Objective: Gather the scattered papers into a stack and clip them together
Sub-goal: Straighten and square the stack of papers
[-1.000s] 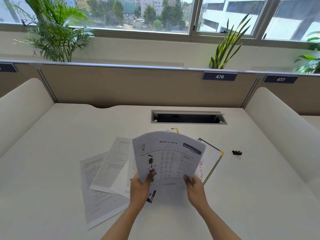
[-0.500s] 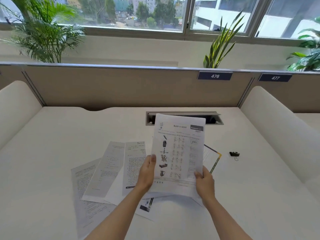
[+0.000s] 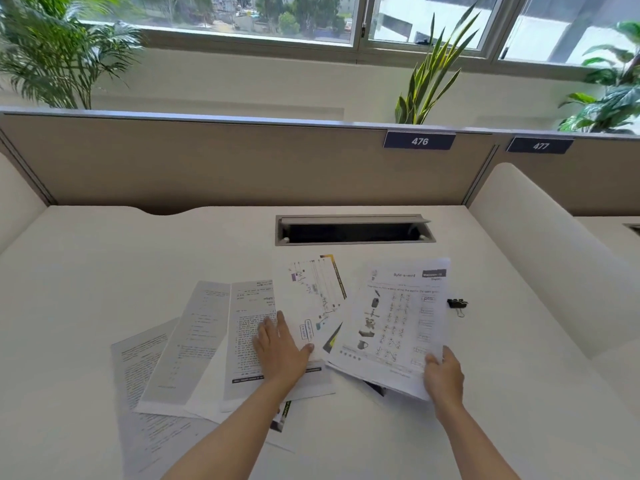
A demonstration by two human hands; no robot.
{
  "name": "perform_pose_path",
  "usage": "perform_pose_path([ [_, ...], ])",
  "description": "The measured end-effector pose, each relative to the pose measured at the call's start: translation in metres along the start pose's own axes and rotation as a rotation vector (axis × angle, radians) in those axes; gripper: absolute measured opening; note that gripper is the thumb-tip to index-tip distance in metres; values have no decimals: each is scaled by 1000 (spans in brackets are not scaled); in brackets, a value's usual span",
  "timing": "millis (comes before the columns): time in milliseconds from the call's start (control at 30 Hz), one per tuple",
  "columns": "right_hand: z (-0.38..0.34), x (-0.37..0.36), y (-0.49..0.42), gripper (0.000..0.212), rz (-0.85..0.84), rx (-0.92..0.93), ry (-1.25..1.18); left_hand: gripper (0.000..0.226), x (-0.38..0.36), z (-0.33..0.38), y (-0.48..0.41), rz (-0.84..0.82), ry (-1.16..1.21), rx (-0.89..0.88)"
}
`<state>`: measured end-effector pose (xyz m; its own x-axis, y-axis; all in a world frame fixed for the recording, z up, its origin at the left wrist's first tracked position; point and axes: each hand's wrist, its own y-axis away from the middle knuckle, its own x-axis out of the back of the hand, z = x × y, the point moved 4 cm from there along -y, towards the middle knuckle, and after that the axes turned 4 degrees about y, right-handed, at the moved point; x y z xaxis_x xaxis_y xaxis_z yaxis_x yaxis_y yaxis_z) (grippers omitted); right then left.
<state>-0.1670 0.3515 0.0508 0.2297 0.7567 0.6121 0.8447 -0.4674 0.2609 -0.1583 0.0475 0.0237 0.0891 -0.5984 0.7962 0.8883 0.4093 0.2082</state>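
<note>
Under the right hand grip, worksheet lies beside binder clip.

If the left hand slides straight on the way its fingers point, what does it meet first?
The left hand lies flat on the printed sheets, fingers pointing up-left; it would cross the text-covered white sheet first, probably then the grey-tinted sheet.

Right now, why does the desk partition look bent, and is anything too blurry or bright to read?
Head view: the wide-angle lens bows the partition; daylight from the window washes out the buildings outside; fine print on the worksheet in the right hand is too soft to read, while the 476 label stays legible.
</note>
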Motion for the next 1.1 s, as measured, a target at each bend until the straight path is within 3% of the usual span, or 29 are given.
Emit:
perform_pose_path([
  [200,3,-16,-3,14,-22,9,217,102,-2,-8,-9,-95,-49,-61],
  [333,5,-29,-7,29,-35,76,420,103,2,-6,-14,-134,-62,-109],
  [433,3,-38,-9,34,-50,103,483,104,4,-3,-14,-161,60,-91],
  [667,-10,-56,-12,44,-125,204,517,74,12,6,-12,-141,651,-10],
  [833,-17,-65,-6,68,-233,316,368,70,11,13,-13,-181,679,134],
  [967,-20,-76,0,75,-345,375,417,47,9,19,-12,-184,644,126],
  [1100,-22,-77,5,81,-416,393,475,43,12,20,-11,-212,699,107],
])
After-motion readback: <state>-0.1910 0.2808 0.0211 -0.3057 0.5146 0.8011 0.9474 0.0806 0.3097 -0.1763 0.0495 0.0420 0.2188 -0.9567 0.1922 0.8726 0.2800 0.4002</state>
